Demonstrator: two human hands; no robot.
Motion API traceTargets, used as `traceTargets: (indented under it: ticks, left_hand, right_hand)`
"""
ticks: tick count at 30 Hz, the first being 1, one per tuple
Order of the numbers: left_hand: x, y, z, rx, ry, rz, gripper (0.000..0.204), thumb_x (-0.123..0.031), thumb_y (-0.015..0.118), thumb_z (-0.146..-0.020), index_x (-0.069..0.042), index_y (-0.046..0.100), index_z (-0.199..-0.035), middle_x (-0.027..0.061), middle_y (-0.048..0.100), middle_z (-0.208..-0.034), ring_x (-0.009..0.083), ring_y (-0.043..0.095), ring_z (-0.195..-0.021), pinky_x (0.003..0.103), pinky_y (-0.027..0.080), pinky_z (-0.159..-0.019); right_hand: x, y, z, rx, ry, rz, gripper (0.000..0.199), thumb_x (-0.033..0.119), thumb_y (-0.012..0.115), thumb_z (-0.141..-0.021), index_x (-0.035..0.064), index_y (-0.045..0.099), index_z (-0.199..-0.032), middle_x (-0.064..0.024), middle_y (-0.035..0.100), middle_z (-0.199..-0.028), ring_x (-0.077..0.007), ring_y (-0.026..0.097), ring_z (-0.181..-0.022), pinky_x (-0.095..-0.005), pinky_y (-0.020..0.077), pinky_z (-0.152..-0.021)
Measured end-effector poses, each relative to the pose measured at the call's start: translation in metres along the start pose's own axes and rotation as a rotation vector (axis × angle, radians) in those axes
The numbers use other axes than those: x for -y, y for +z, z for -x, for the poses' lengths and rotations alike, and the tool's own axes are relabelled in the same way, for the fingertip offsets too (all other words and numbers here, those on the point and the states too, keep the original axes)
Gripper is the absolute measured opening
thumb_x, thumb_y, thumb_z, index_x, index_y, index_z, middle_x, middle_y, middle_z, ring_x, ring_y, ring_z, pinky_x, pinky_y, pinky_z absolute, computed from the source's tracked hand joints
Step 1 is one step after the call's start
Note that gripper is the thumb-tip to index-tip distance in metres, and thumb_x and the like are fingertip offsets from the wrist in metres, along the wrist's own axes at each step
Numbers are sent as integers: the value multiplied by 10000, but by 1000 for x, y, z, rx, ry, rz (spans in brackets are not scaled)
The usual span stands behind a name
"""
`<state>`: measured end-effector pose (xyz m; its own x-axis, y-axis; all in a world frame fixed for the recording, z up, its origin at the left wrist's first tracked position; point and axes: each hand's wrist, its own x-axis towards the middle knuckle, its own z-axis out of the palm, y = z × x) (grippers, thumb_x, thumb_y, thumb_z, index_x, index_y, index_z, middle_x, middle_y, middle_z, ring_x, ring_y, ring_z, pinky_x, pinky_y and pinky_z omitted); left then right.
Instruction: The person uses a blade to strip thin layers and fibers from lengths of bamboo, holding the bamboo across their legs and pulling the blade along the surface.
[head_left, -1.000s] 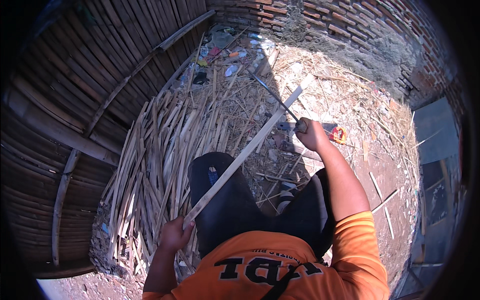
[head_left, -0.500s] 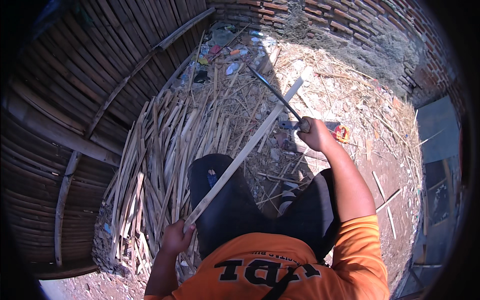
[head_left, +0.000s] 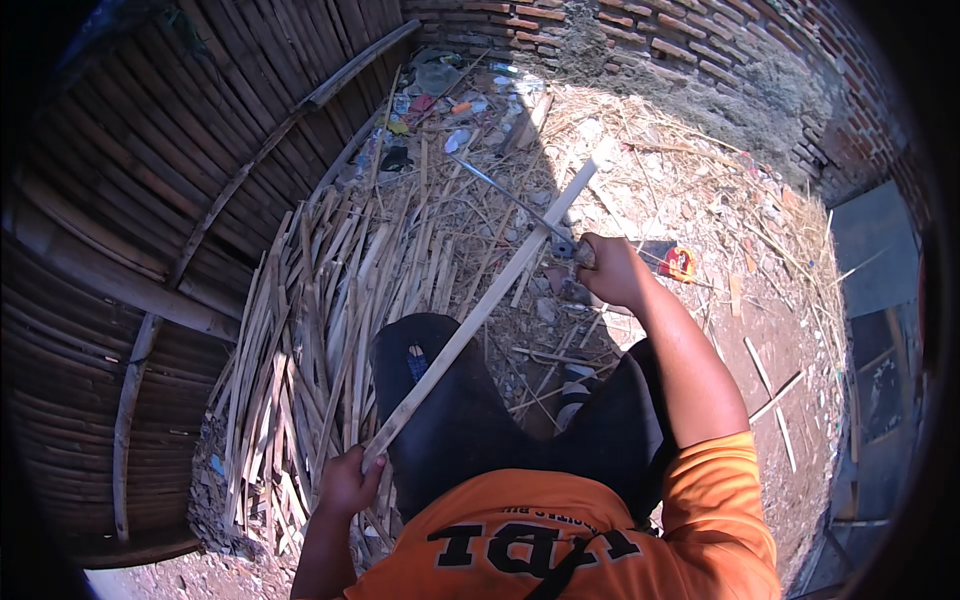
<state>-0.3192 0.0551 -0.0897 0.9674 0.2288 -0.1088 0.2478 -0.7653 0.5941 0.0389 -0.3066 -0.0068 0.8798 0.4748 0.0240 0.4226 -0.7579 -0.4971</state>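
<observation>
A long pale strip of wood or bamboo slants from lower left to upper right across my thigh. My left hand is closed round its near end. My right hand grips the short handle of a long, narrow-bladed knife. Its blade points to the far left and crosses the strip near its far part, apparently touching it. The cutting edge is too small to make out.
Many similar strips lie in a pile to my left, beside a slatted wall. Shavings and litter cover the ground ahead, up to a brick wall. A red and yellow object lies beyond my right hand. Two crossed sticks lie at right.
My right hand has moved a little left, and the knife blade has swung left into a flatter angle across the strip. The strip's far end has shifted slightly left and nearer.
</observation>
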Motion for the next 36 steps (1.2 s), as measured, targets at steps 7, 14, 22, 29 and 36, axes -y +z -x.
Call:
traceTargets:
  ticks: [7, 14, 22, 29, 36]
  left_hand:
    - [15, 6, 2, 48, 7, -19, 296, -278, 643, -945, 8, 608, -877, 241, 613, -680, 468, 641, -675, 488, 476, -587]
    - [4, 0, 5, -8, 0, -26, 351, -319, 657, -950, -5, 574, -817, 228, 584, -616, 456, 628, -615, 495, 464, -553]
    - [1, 7, -10, -17, -7, -52, 369, -326, 675, -941, -19, 555, -775, 226, 560, -585, 445, 617, -585, 503, 458, -533]
    - [15, -2, 9, -28, 8, -57, 379, -324, 681, -937, -19, 544, -757, 214, 539, -560, 443, 593, -545, 481, 448, -504]
    - [-7, 0, -4, -23, 16, 26, 379, -318, 678, -945, -23, 545, -747, 197, 530, -538, 412, 587, -506, 455, 441, -485]
  right_hand:
    - [-8, 26, 12, 173, -133, 88, 259, 154, 705, -760, -2, 649, -958, -230, 700, -823, -409, 688, -818, -462, 538, -735]
    - [-19, 8, 9, -50, -84, 101, 338, 173, 710, -793, 25, 656, -1092, -238, 702, -865, -422, 682, -857, -488, 540, -768]
    - [-73, 12, -13, -117, 212, -125, 260, 85, 663, -778, -11, 682, -1018, -204, 695, -804, -270, 689, -746, -389, 529, -715]
    - [22, 21, 10, 256, -225, 303, 319, 175, 704, -775, 62, 637, -1065, -232, 701, -911, -435, 678, -894, -519, 545, -815]
    - [-47, 9, -12, -102, 115, -113, 321, 108, 687, -783, 30, 665, -1094, -242, 701, -857, -375, 709, -814, -441, 551, -753]
